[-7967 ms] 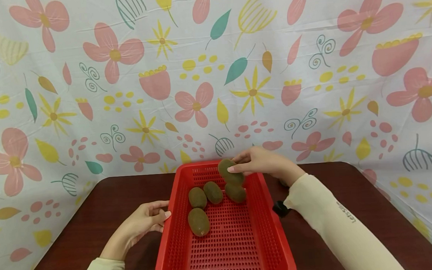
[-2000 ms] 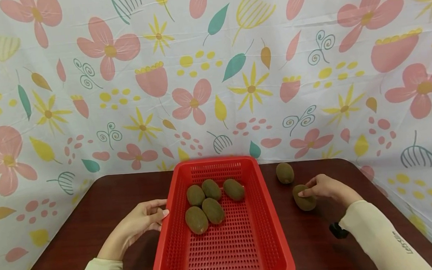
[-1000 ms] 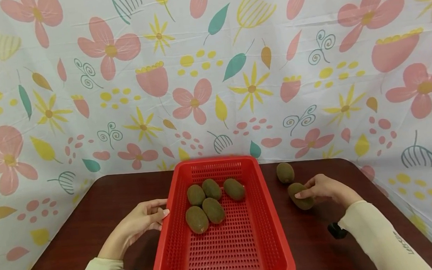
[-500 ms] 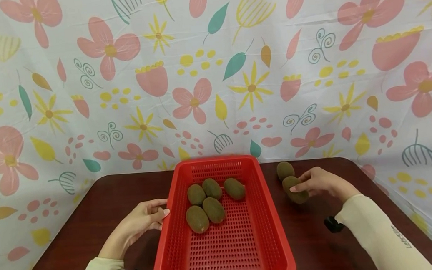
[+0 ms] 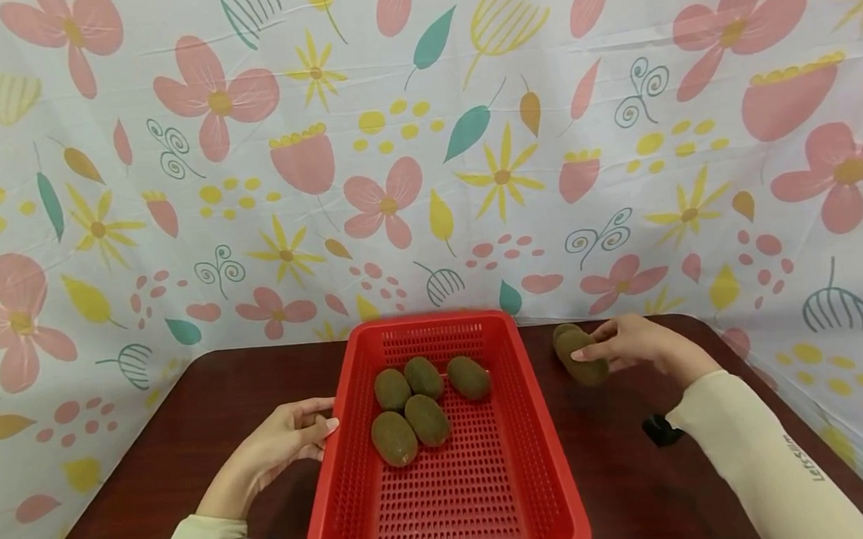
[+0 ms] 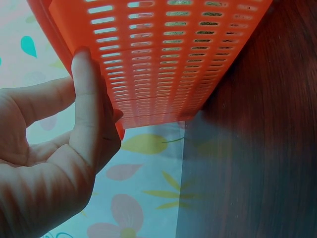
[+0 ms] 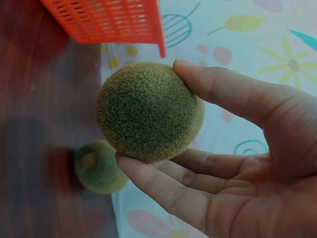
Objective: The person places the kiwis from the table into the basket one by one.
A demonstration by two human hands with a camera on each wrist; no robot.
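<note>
My right hand (image 5: 635, 345) pinches a brown fuzzy kiwi (image 5: 584, 359) between thumb and fingers, to the right of the basket. In the right wrist view, the held kiwi (image 7: 148, 111) is raised over the table, and a second kiwi (image 7: 100, 166) lies beyond it. From the head, that second kiwi (image 5: 562, 334) is mostly hidden behind the held one. My left hand (image 5: 286, 447) holds the left rim of the red plastic basket (image 5: 558, 469), thumb at the edge. Inside, several kiwis (image 5: 394, 439) lie toward the back left, with one kiwi (image 5: 469, 378) apart at the back right.
The basket stands on a dark reddish-brown table (image 5: 209, 419). Right behind the table's back edge hangs a white floral cloth (image 5: 428, 220). Black wrist cameras (image 5: 662, 429) sit below both sleeves.
Eight seconds ago my right hand held a kiwi over the basket; another kiwi now lies inside. Since then it has taken hold of a kiwi on the table and lifted it. The left hand stays.
</note>
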